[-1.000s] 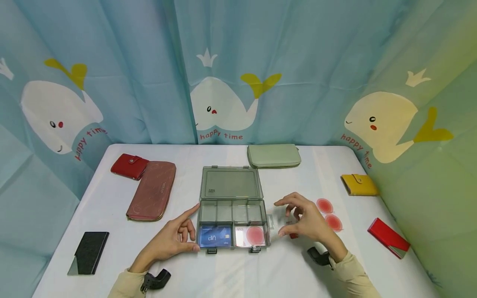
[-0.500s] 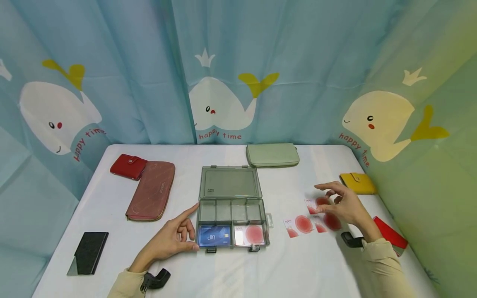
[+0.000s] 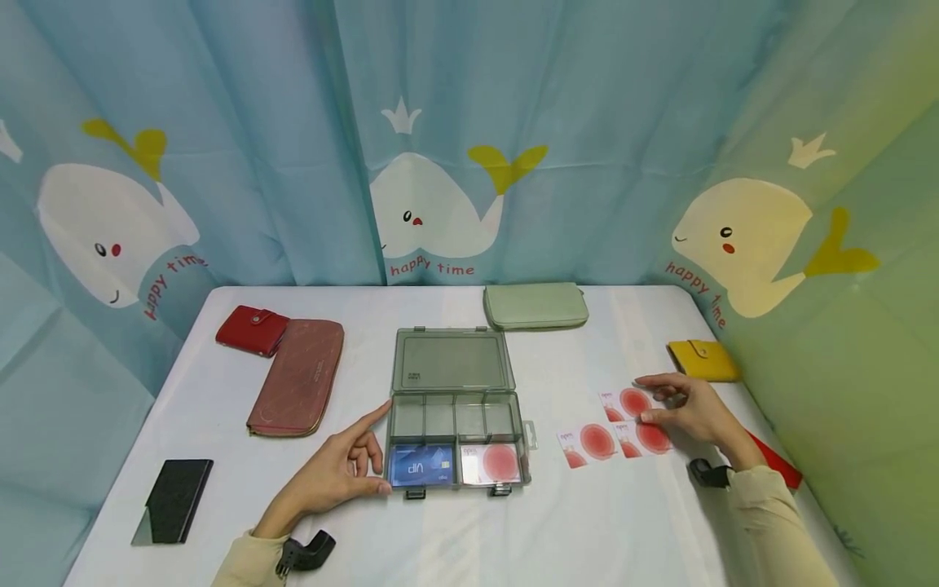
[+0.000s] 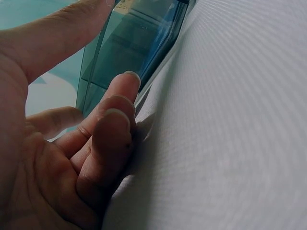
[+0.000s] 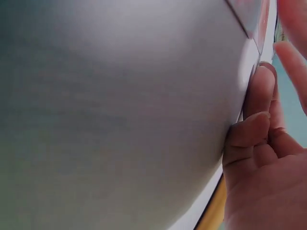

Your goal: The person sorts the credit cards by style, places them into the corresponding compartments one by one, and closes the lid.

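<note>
A grey translucent compartment box (image 3: 453, 440) lies with its lid (image 3: 455, 359) laid back. One front compartment holds a blue VIP card (image 3: 421, 466), the other a white card with a red circle (image 3: 490, 465). My left hand (image 3: 337, 471) touches the box's left side with extended index finger and thumb; its other fingers curl loosely. Three similar white-and-red cards lie to the right: a near-left card (image 3: 588, 444), a near-right card (image 3: 642, 439) and a far card (image 3: 625, 403). My right hand (image 3: 693, 410) is at the far card's right end, index and thumb apart; whether they touch it, I cannot tell.
A red wallet (image 3: 253, 329) and a brown-pink wallet (image 3: 297, 377) lie at left, a black card holder (image 3: 174, 500) nearer. A green wallet (image 3: 535, 306) is at the back. A yellow wallet (image 3: 704, 360) and a red case (image 3: 774, 461), partly hidden by my arm, are right.
My right hand has moved right, from beside the box to the far card. A near-left card, hidden under that hand earlier, now shows fully. My left hand has stayed at the box.
</note>
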Tool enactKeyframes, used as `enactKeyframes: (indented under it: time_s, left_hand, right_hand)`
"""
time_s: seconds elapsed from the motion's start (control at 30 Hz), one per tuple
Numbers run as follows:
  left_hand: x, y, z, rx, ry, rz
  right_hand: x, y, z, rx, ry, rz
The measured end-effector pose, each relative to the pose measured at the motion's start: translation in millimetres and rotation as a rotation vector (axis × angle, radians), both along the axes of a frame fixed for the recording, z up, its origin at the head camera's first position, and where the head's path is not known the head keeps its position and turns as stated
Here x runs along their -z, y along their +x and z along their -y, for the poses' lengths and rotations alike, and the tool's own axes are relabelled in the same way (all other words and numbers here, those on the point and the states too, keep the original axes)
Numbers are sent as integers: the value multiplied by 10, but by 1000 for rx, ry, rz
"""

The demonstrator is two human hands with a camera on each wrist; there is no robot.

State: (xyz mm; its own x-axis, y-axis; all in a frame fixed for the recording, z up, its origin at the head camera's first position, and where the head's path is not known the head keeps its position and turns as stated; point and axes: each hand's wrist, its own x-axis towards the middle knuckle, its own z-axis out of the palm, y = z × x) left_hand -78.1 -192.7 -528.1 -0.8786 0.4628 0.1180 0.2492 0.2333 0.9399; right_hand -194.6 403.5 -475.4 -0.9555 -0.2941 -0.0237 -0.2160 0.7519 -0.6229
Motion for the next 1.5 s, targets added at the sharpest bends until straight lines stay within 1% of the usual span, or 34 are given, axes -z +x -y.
enactKeyframes:
  time_s: [0.27,0.4,0.53,0.67,0.8,0.97,1.23,1.5]
  left_hand:
    - [12,14,-4,2,11,6]
    - [15,9,0,3,8,4]
    - [13,6,4,-3,4,11]
    - [12,5,-2,-4,9,18]
    - [10,7,-10,-4,5,26]
    - [-2,12,-10,-2,3,27]
    - [-10,13,-8,-8,1,24]
    - [-4,6,-2,-6,3,23]
  right_hand:
    - [17,-80,44,28,35,47]
    - [19,-129,55,10,74,55]
    - [-30,-163,95,-26,100,85]
    - [-70,-185,118,-41,92,128]
    - [-86,-180,118,-38,92,145]
    - [-108,-135,129,-39,92,141]
    - [-128,-88,167,-72,31,124]
    - [-125,-78,142,-87,-142,123]
